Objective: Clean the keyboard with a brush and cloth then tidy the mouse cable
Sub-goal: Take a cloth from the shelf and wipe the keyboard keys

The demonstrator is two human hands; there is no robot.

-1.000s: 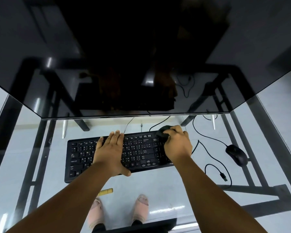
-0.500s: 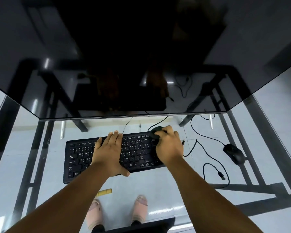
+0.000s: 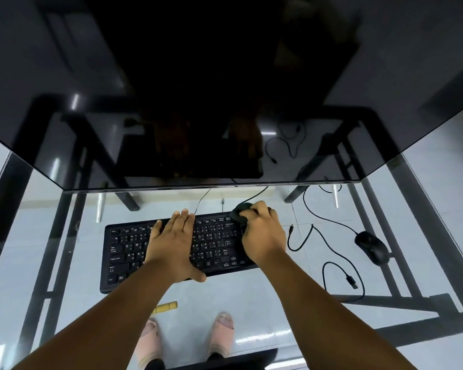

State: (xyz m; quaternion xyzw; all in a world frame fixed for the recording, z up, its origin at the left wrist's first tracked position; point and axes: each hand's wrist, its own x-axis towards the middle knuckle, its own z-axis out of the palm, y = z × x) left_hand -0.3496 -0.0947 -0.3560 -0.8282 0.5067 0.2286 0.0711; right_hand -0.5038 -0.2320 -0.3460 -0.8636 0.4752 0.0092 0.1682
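At keyboard (image 3: pixel 177 252) far-right edge: right hand (image 3: pixel 262 233) grips cloth (image 3: pixel 239 210) | left hand (image 3: pixel 175 244) flat

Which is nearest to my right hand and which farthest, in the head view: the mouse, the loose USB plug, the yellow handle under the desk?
1. Mouse, right of the right hand, on the glass.
2. USB plug, lower right.
3. Yellow handle, lower left, beneath the glass.

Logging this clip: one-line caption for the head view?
Left hand presses flat on keyboard while right hand wipes its top right with a dark cloth.
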